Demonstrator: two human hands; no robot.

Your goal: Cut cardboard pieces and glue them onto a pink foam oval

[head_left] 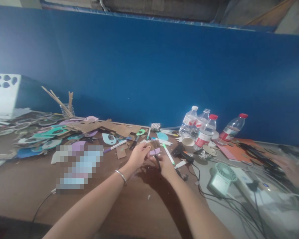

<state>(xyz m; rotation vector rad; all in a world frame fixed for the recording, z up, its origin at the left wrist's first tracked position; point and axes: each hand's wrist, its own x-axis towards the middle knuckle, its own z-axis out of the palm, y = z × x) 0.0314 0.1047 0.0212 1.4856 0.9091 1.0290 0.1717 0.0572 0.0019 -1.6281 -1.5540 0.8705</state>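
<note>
My left hand (pixel 139 154) and my right hand (pixel 164 162) meet over the middle of the brown table (pixel 27 186). Between them is a small pale purple paper piece (pixel 154 151), pinched by the fingers of both hands. A dark thin tool (pixel 158 163) pokes down from my right hand; I cannot tell what it is. A silver bangle (pixel 121 177) circles my left wrist. White markers (pixel 168 154) lie just beyond my right hand.
Cardboard cut-outs and coloured paper shapes (pixel 54 132) pile up at the back left. Several water bottles (pixel 204 127) stand at the back right beside a paper cup (pixel 188 143). A small white fan (pixel 220 177) and black cables (pixel 254 212) fill the right side. A blue wall (pixel 149 73) rises behind.
</note>
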